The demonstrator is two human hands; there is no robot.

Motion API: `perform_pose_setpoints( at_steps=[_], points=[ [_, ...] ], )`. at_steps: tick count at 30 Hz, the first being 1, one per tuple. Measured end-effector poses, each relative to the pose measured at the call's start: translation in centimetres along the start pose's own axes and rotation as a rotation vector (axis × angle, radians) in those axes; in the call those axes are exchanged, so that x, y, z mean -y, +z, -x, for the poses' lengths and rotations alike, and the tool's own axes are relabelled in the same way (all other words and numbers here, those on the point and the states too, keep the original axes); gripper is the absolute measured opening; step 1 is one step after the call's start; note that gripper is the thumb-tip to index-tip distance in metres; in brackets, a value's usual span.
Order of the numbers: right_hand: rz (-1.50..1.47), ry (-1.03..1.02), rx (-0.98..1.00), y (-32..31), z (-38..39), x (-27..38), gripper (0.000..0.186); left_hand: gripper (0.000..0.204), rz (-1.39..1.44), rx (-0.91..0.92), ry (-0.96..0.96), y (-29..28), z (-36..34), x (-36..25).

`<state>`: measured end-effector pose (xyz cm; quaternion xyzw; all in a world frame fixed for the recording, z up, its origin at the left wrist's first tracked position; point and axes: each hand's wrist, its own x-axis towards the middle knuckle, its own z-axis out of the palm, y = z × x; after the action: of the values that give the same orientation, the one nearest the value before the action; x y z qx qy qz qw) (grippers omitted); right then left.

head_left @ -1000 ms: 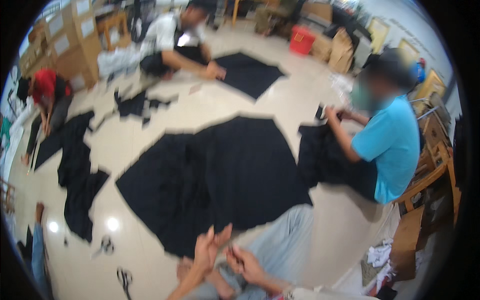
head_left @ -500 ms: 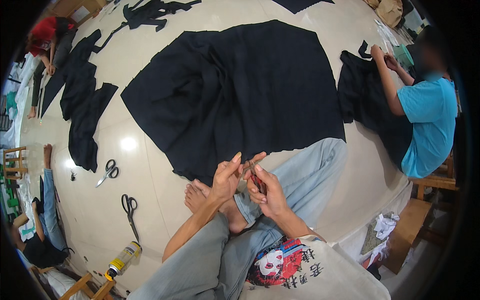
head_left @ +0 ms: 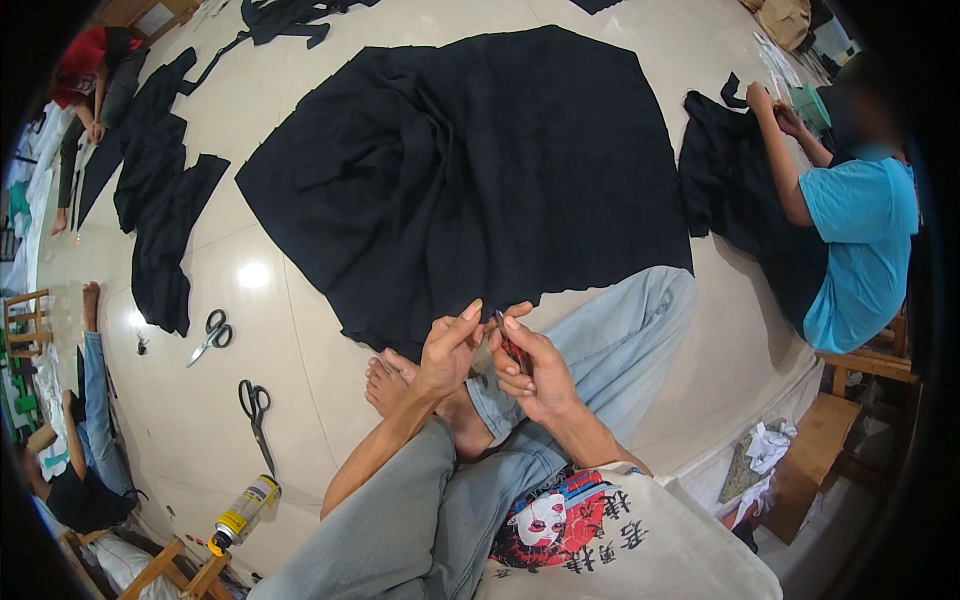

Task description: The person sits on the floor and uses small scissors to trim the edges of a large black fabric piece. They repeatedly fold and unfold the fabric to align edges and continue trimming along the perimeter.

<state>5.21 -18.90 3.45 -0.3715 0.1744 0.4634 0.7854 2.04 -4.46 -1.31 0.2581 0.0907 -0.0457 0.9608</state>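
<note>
A large black cloth (head_left: 520,170) lies rumpled on the floor before me, its near edge reaching my hands. My left hand (head_left: 445,355) is closed on that edge, the cloth passing between thumb and fingers. Close against it, my right hand (head_left: 540,375) grips small red-handled thread snips (head_left: 514,350), their metal tip at the left fingertips. My fingers partly cover the snips, so whether the blades touch the cloth cannot be made out.
To the left lie two pairs of scissors, one (head_left: 210,338) farther off and one (head_left: 257,420) nearer, above a yellow spray can (head_left: 245,512). More black cloth (head_left: 160,220) spreads at far left. A person in blue (head_left: 860,240) sits at right with black cloth; others sit at left.
The snips have turned and drawn back slightly, their tip now by the left fingertips. Both hands stay close together at the cloth edge. The whole view has shifted a little.
</note>
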Motion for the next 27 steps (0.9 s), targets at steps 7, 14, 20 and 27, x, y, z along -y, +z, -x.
perform_pose_setpoints(
  at_steps=[7,14,20,27],
  points=[
    [-0.138,-0.006,0.074,-1.1,0.6,-1.0,0.041,0.037,0.046,0.003,0.050,-1.2,0.0,0.2],
    [-0.354,-0.150,-0.064,-3.2,-2.8,0.0,0.031,0.030,0.101,0.105,0.155,-2.8,-0.1,0.6],
    [-0.027,-0.308,-0.193,-0.3,-3.3,1.1,0.036,0.039,0.231,-0.269,-0.024,2.3,-0.6,0.3],
    [0.077,-0.420,-0.405,-0.6,-2.9,0.7,0.038,0.034,-0.070,-0.321,0.031,-0.4,-0.8,1.8]
  ],
)
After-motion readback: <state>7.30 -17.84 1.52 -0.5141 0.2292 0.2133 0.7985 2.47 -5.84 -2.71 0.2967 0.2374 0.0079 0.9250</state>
